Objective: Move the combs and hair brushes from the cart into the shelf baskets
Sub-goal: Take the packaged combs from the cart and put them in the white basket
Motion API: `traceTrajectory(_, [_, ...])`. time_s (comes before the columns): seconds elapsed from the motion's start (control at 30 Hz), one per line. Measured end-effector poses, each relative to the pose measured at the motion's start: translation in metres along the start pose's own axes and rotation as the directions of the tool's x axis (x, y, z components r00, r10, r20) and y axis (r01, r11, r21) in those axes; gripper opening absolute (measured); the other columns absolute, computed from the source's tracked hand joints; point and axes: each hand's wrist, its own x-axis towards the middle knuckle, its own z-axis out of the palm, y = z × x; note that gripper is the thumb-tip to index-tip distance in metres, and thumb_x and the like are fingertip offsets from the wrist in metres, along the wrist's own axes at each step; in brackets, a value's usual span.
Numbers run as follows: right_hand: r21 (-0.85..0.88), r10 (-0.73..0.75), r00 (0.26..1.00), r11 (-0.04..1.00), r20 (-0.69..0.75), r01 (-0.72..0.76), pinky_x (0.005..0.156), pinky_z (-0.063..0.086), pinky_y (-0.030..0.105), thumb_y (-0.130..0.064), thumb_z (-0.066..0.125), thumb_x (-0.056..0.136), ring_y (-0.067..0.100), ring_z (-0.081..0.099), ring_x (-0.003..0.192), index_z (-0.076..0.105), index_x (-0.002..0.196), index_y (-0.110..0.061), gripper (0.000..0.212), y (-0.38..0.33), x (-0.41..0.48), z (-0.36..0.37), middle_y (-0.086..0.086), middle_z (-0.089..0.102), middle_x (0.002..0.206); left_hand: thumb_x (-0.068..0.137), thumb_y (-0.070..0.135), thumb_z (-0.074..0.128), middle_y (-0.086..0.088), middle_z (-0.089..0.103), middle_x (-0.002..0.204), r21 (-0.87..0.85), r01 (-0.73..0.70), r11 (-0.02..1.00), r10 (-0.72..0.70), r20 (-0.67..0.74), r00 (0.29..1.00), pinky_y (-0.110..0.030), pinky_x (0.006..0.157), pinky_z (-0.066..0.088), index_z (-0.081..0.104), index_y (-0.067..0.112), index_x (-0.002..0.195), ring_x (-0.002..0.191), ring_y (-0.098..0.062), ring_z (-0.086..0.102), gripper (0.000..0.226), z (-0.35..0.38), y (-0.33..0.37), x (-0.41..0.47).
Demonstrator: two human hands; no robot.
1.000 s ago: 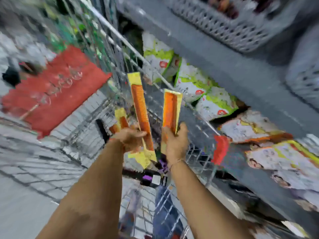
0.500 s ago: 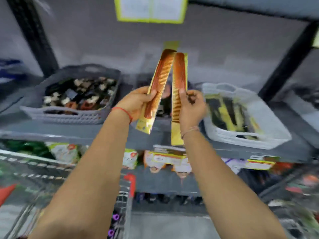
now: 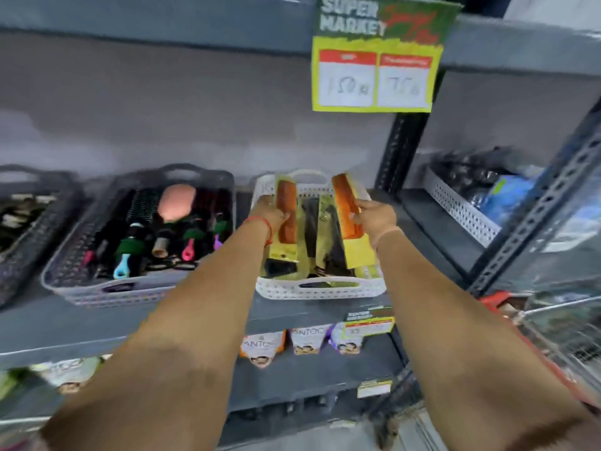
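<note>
My left hand (image 3: 268,216) grips a brown comb in yellow packaging (image 3: 286,216). My right hand (image 3: 374,218) grips a second orange-brown comb in yellow packaging (image 3: 349,216). Both combs hang just over the white perforated basket (image 3: 320,289) on the grey shelf, which holds several dark packaged combs. To its left stands a grey basket (image 3: 107,291) filled with several hair brushes with coloured handles. The cart (image 3: 559,323) shows only as a wire edge with red trim at the right.
A yellow and green price sign (image 3: 377,60) hangs from the shelf above. A dark upright post (image 3: 395,151) splits the shelf bays. Another basket (image 3: 461,209) sits in the right bay, a dark one (image 3: 22,222) at far left. Boxed products (image 3: 302,341) line the lower shelf.
I have turned from the cart to the shelf. Both hands have carried their combs from up in front of me forward and down over the white basket, and have spread apart.
</note>
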Motion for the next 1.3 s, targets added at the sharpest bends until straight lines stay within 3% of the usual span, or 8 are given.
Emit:
traceTrajectory(0.33, [-0.366, 0.055, 0.988, 0.931, 0.146, 0.002, 0.106, 0.039, 0.03, -0.005, 0.052, 0.087, 0.026, 0.05, 0.123, 0.054, 0.124, -0.009, 0.037, 0.034, 0.002, 0.007, 0.008, 0.052, 0.137, 0.09, 0.011, 0.042, -0.022, 0.039, 0.139, 0.529, 0.046, 0.847, 0.007, -0.097, 0.995, -0.04, 0.11, 0.034, 0.044, 0.006, 0.134, 0.13, -0.035, 0.037, 0.044, 0.035, -0.015, -0.006])
traceTrajectory(0.47, [-0.512, -0.047, 0.998, 0.857, 0.052, 0.067, 0.094, 0.045, 0.031, -0.019, 0.044, 0.092, 0.03, 0.056, 0.112, 0.058, 0.12, -0.014, 0.031, 0.023, -0.011, 0.006, 0.011, 0.06, 0.127, 0.093, 0.019, 0.045, -0.02, 0.039, 0.138, 0.453, -0.038, 0.891, 0.084, -0.083, 0.993, -0.04, 0.109, 0.036, 0.049, 0.004, 0.13, 0.126, -0.035, 0.043, 0.04, 0.028, -0.015, -0.011])
traceTrajectory(0.63, [-0.354, -0.332, 0.942, 0.888, -0.052, 0.294, 0.099, 0.041, 0.036, -0.04, 0.047, 0.09, 0.034, 0.052, 0.116, 0.05, 0.123, -0.008, 0.046, -0.026, -0.037, 0.035, 0.019, 0.058, 0.126, 0.092, 0.025, 0.05, -0.023, 0.063, 0.121, 0.183, -0.284, 0.941, 0.321, -0.219, 0.921, -0.032, 0.096, 0.045, 0.063, 0.003, 0.114, 0.111, -0.034, 0.06, 0.034, -0.039, -0.022, -0.026])
traceTrajectory(0.87, [0.018, -0.665, 0.733, 0.742, 0.141, 0.67, 0.085, 0.047, 0.039, -0.037, 0.056, 0.086, 0.028, 0.058, 0.092, 0.051, 0.114, -0.008, 0.04, -0.105, -0.144, 0.173, 0.014, 0.06, 0.1, 0.093, 0.023, 0.05, -0.032, 0.069, 0.096, 0.107, -0.24, 0.965, 0.257, -0.565, 0.784, -0.031, 0.076, 0.043, 0.064, -0.008, 0.097, 0.089, -0.029, 0.065, 0.034, -0.191, -0.151, -0.099])
traceTrajectory(1.0, [0.184, -0.624, 0.645, 0.766, 0.441, 0.616, 0.073, 0.054, 0.048, -0.035, 0.055, 0.087, 0.032, 0.062, 0.067, 0.054, 0.105, -0.014, 0.028, -0.114, -0.232, 0.276, 0.006, 0.059, 0.074, 0.092, 0.024, 0.052, -0.019, 0.067, 0.071, 0.034, -0.01, 0.999, 0.031, -0.667, 0.744, -0.023, 0.057, 0.028, 0.062, 0.0, 0.099, 0.074, -0.028, 0.061, 0.027, -0.251, -0.272, -0.185])
traceTrajectory(1.1, [0.231, -0.553, 0.472, 0.782, 0.687, 0.579, 0.054, 0.054, 0.03, -0.034, 0.054, 0.088, 0.019, 0.06, 0.05, 0.053, 0.091, -0.025, 0.01, -0.102, -0.302, 0.353, 0.015, 0.066, 0.074, 0.091, 0.03, 0.051, -0.027, 0.07, 0.094, -0.136, 0.247, 0.959, -0.275, -0.637, 0.72, -0.032, 0.07, 0.044, 0.062, 0.001, 0.101, 0.092, -0.034, 0.066, 0.032, -0.271, -0.363, -0.231])
traceTrajectory(1.17, [0.17, -0.382, 0.365, 0.851, 0.849, 0.497, 0.036, 0.043, 0.015, -0.04, 0.051, 0.089, 0.006, 0.057, 0.041, 0.051, 0.096, -0.025, 0.017, -0.084, -0.342, 0.4, 0.008, 0.064, 0.077, 0.092, 0.033, 0.049, -0.031, 0.066, 0.104, -0.305, 0.352, 0.885, -0.464, -0.507, 0.726, -0.039, 0.079, 0.051, 0.061, -0.001, 0.1, 0.094, -0.036, 0.066, 0.037, -0.273, -0.409, -0.252])
traceTrajectory(1.3, [-0.144, 0.082, 0.146, 0.857, 0.986, 0.495, 0.044, 0.047, 0.023, -0.058, 0.032, 0.089, 0.017, 0.058, 0.057, 0.036, 0.129, -0.023, 0.054, -0.027, -0.389, 0.465, 0.011, 0.059, 0.095, 0.094, 0.041, 0.041, -0.031, 0.061, 0.109, -0.584, 0.503, 0.637, -0.727, -0.238, 0.644, -0.021, 0.037, 0.045, 0.059, 0.005, 0.107, 0.075, -0.029, 0.069, 0.042, -0.253, -0.477, -0.289])
